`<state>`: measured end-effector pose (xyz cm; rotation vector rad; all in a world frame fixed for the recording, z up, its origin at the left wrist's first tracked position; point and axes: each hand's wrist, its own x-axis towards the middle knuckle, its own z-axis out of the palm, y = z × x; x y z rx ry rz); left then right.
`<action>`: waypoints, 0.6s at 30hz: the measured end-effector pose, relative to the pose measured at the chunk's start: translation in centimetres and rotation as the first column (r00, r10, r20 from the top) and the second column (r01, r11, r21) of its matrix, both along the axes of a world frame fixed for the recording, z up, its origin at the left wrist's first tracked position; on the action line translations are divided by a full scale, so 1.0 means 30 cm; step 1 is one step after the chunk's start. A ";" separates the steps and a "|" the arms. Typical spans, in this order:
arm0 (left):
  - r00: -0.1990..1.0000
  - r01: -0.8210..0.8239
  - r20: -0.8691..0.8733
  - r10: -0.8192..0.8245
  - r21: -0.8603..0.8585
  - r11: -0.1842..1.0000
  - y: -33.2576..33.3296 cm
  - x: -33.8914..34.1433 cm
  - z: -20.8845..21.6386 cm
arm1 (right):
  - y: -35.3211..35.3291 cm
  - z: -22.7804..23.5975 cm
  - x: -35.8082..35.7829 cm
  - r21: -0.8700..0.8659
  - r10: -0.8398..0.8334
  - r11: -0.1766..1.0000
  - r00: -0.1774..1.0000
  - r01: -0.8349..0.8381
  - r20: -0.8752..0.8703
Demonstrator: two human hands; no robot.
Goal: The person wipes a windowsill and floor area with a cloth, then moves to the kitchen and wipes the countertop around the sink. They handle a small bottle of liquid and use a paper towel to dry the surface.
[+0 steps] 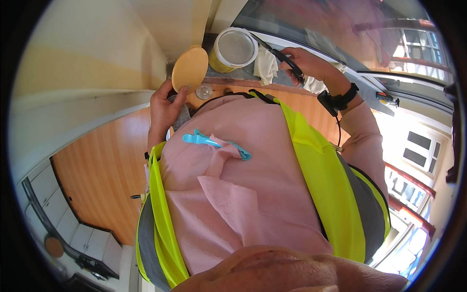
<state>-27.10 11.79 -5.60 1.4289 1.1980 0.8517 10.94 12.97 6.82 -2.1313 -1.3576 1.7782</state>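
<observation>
My left hand (165, 109) pinches a tan-yellow round disc (189, 68), like a lid, by its lower edge and holds it upright. My right hand (306, 63) is closed round the black handle of a long, thin dark tool (291, 65). Its narrow end points up and left, towards the bucket; its exact kind does not show. Between my hands, a yellow bucket (221, 62) with a whitish round top stands on a grey window sill (245, 74). A crumpled white cloth (265, 65) lies right of the bucket, and another white cloth (315, 86) is below my right hand.
A window pane (335, 29) rises close behind my right hand. A cream wall (112, 53) stands beside my left hand. A small clear round container (204, 91) is below the disc. White cabinets (58, 209) line the far lower left, beyond the wooden floor (107, 175).
</observation>
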 end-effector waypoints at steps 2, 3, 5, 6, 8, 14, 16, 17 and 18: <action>0.999 0.013 0.036 -0.014 0.026 1.000 0.008 0.004 -0.004 | -0.019 0.003 -0.003 -0.069 -0.069 0.995 0.998 0.068 -0.011; 0.999 0.017 0.051 -0.019 0.040 0.999 0.011 0.004 -0.008 | -0.026 0.012 -0.001 -0.078 -0.052 0.996 0.998 0.049 -0.032; 0.998 0.051 0.047 -0.051 0.021 0.999 0.018 -0.002 -0.016 | -0.034 0.024 -0.008 -0.130 -0.082 0.989 0.993 0.070 -0.087; 0.997 0.065 0.045 -0.066 0.011 0.998 0.018 -0.006 -0.020 | -0.035 0.030 -0.013 -0.155 -0.096 0.985 0.991 0.080 -0.098; 0.995 0.056 0.076 -0.059 0.034 0.998 0.014 -0.008 -0.030 | -0.033 0.043 -0.023 -0.167 -0.114 0.981 0.987 0.095 -0.110; 0.991 0.034 0.129 -0.036 0.017 0.999 -0.009 -0.019 -0.030 | 0.028 0.074 -0.046 -0.234 -0.127 0.966 0.990 0.108 -0.067; 0.992 0.033 0.121 -0.035 0.013 0.999 -0.016 -0.026 -0.026 | 0.050 0.084 -0.054 -0.243 -0.117 0.965 0.991 0.097 -0.071; 0.993 0.038 0.109 -0.039 0.015 0.999 -0.019 -0.033 -0.024 | 0.061 0.089 -0.058 -0.255 -0.122 0.961 0.990 0.102 -0.065; 0.994 0.041 0.097 -0.042 0.015 0.999 -0.022 -0.039 -0.023 | 0.069 0.092 -0.065 -0.267 -0.131 0.957 0.991 0.118 -0.031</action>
